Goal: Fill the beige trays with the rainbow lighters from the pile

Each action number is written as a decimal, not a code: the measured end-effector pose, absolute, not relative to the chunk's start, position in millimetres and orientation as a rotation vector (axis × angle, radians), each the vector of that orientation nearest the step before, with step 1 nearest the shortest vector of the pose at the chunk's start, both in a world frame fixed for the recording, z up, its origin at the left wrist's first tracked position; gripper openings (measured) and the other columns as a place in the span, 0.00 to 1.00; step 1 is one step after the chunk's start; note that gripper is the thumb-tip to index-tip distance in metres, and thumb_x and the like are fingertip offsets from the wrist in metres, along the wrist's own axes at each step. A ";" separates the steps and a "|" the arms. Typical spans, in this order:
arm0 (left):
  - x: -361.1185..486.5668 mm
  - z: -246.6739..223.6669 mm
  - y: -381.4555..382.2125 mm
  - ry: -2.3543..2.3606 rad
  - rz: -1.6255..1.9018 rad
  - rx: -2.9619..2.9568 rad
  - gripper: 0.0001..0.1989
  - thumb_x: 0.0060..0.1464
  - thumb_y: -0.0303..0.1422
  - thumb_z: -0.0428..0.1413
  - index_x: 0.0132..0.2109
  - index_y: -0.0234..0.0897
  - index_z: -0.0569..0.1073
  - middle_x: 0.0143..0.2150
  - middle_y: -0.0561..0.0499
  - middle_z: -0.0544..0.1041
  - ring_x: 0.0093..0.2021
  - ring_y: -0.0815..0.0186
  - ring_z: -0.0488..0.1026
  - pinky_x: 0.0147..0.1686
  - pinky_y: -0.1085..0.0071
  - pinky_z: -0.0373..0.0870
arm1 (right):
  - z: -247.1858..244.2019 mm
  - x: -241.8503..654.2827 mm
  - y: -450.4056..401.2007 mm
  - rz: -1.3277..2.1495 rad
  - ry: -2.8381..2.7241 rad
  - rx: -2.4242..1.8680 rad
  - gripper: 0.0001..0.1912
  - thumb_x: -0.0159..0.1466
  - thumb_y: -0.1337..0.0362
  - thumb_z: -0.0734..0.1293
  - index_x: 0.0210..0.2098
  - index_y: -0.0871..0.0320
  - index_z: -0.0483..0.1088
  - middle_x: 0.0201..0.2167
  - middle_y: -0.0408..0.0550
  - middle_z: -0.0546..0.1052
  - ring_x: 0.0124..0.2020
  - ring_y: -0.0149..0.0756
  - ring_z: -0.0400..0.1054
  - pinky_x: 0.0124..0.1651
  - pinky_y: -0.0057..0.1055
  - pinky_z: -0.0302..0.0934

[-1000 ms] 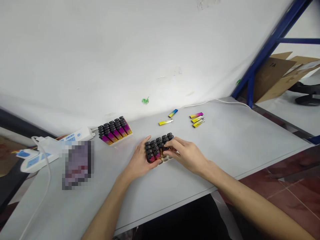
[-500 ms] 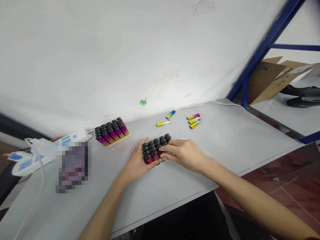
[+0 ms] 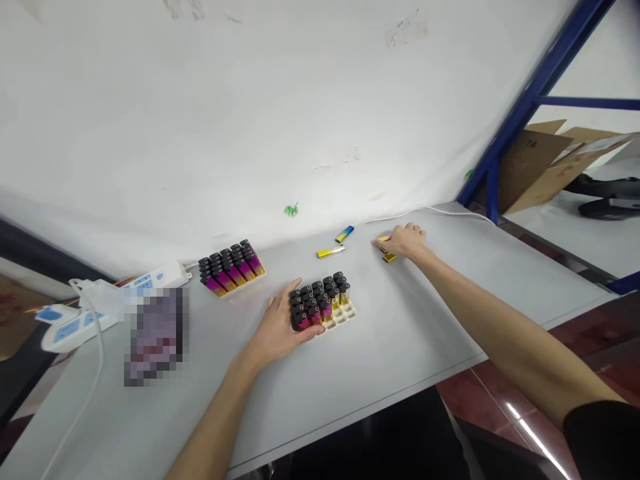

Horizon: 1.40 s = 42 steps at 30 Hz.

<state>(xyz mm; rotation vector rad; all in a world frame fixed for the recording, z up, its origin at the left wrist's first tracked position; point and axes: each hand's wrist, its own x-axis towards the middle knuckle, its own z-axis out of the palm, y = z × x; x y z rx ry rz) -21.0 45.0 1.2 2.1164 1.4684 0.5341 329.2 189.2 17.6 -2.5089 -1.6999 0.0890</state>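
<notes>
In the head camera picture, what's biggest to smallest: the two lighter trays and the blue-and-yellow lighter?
Largest: the back tray and the front tray. They look alike, and the front one is nearer the camera, so I can't rank them.
Smallest: the blue-and-yellow lighter.

This looks like a small workshop or packing room rather than a home. A plain white table stands against a scuffed white wall, carrying a power strip and lighters standing in rows in a moulded tray. A blue steel shelving rack rises at the right, with cardboard sheets behind it, above a red tile floor.
</notes>
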 end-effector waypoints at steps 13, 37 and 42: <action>-21.8 1.4 41.7 1.472 0.533 2.154 0.47 0.53 0.52 0.62 0.71 0.45 0.47 0.70 0.41 0.60 0.70 0.47 0.56 0.66 0.46 0.56 | 3.2 268.8 142.0 1.209 -1.069 -1.087 0.19 0.50 0.59 0.74 0.39 0.55 0.66 0.40 0.46 0.77 0.43 0.37 0.74 0.53 0.39 0.63; -18.4 5.9 40.1 1.530 0.532 2.161 0.47 0.52 0.50 0.63 0.71 0.46 0.49 0.68 0.42 0.65 0.68 0.47 0.61 0.66 0.47 0.56 | 10.6 245.7 108.0 1.520 -0.885 -1.090 0.27 0.65 0.44 0.57 0.18 0.55 0.54 0.15 0.34 0.46 0.16 0.25 0.36 0.19 0.26 0.33; -16.9 7.5 40.2 1.520 0.566 2.179 0.46 0.52 0.49 0.63 0.71 0.45 0.51 0.67 0.42 0.67 0.67 0.48 0.62 0.67 0.47 0.55 | 12.2 242.1 107.7 1.505 -0.856 -1.132 0.23 0.65 0.49 0.56 0.18 0.53 0.51 0.13 0.35 0.46 0.15 0.26 0.34 0.19 0.27 0.31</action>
